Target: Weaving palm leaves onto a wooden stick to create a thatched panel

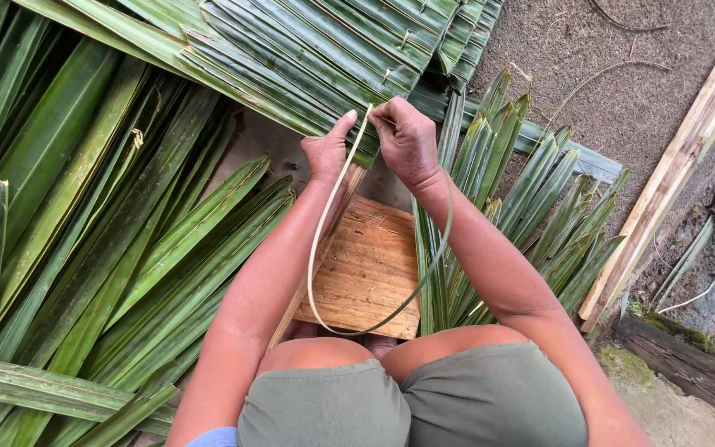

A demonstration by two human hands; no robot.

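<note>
Right hand (407, 141) pinching thin strip (324, 232), left hand (328, 149) seemingly pressing leaves (308, 50)

The palm leaves (109, 223) filling the left of the frame were green, smooth and faintly glossy, ribbed lengthwise. The stitched leaf panel (308, 50) at top centre looked the same. The thin strip (318, 240) was pale, matt plant fibre. The board (370, 269) at centre was rough, unfinished wood. The ground (622, 74) at upper right was gritty, matt earth.

green palm leaves (84, 207), tan wood board (370, 273), olive shorts (411, 406)
</note>
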